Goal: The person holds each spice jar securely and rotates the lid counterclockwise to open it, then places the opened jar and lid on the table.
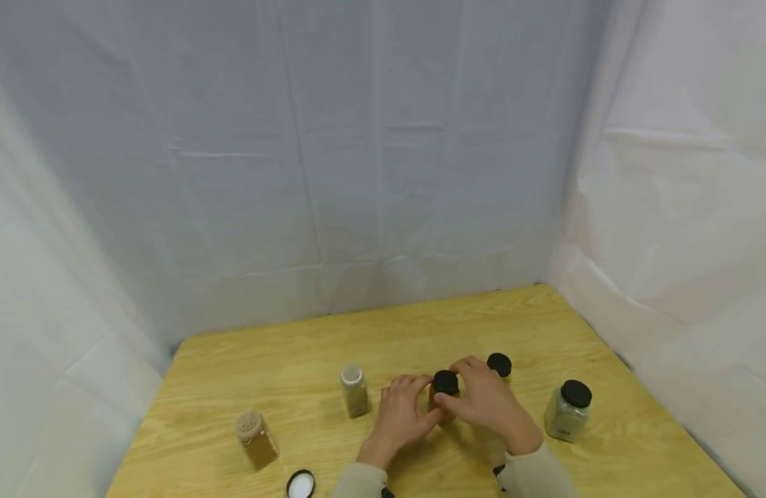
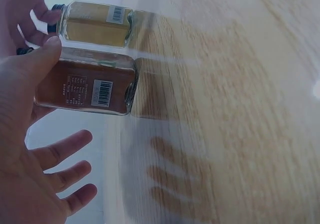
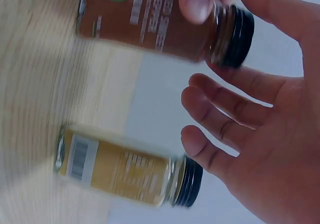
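A glass spice jar of reddish-brown powder [image 3: 145, 21], labelled red sweet pepper, stands upright on the table with its black lid [image 1: 445, 382] on. My left hand [image 1: 398, 415] holds the jar's body between thumb and index finger, the other fingers spread apart. At the lid, my right hand [image 1: 485, 401] pinches with thumb and index finger around its rim. Just beyond the right hand is a jar of yellow powder [image 3: 117, 166] with a black lid, partly hidden in the head view.
To the right stands a black-lidded jar [image 1: 567, 413]. Left of the hands are a white-topped jar [image 1: 355, 393] and a brown-powder jar with a holed shaker top [image 1: 256, 440]. A loose black-rimmed lid [image 1: 301, 485] lies near the front of the wooden table [image 1: 283, 360]. White sheeting surrounds it.
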